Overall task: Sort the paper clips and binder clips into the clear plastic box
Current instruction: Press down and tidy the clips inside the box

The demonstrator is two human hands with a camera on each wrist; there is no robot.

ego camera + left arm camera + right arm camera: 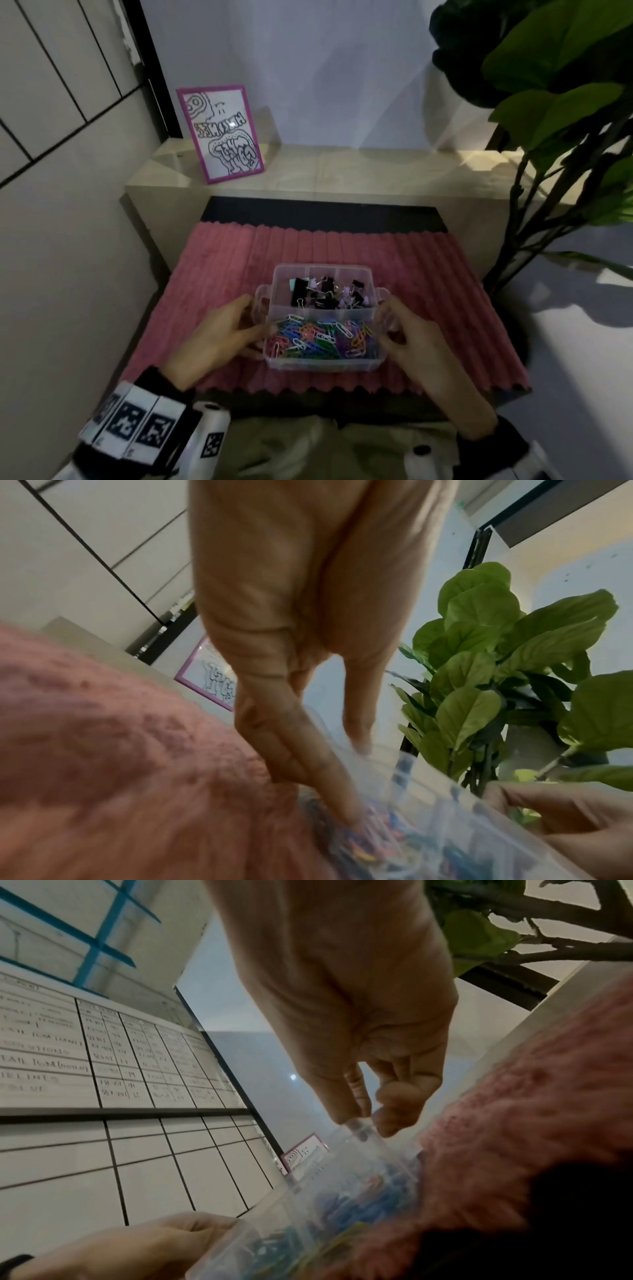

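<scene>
Clear plastic box (323, 363) sits on a pink ribbed mat (212, 267), near the mat's front half, roughly centred. Box divided: far row of compartments holds binder clips (327, 291), mostly black, a few lilac and one pale green. Near, wider compartment holds a heap of paper clips (322, 337) in mixed colours: blue, pink, green, purple, white, orange.

Left hand (219, 337) at the box's left side, fingers (301, 753) pressed against the clear wall by the left handle lug, thumb up near the rim. Fingers only slightly bent; whether they truly clamp the wall or just rest on it, cannot tell. Left wrist view blurred.

Right hand (416, 346) at the box's right side, fingertips (397, 1112) bent and pinching the right rim of the box, thumb on top near the handle lug. Right wrist view shows finger and thumb tips meeting on the clear edge.

Both wrists carry black bands with white marker tags (137, 421).

Mat lies on a dark surface (322, 214). Behind it a pale wooden shelf (342, 178) with a purple-framed drawing (221, 133) leaning against the wall. Large-leaved green plant (548, 85) to the right. Tiled wall (51, 85) to the left
</scene>
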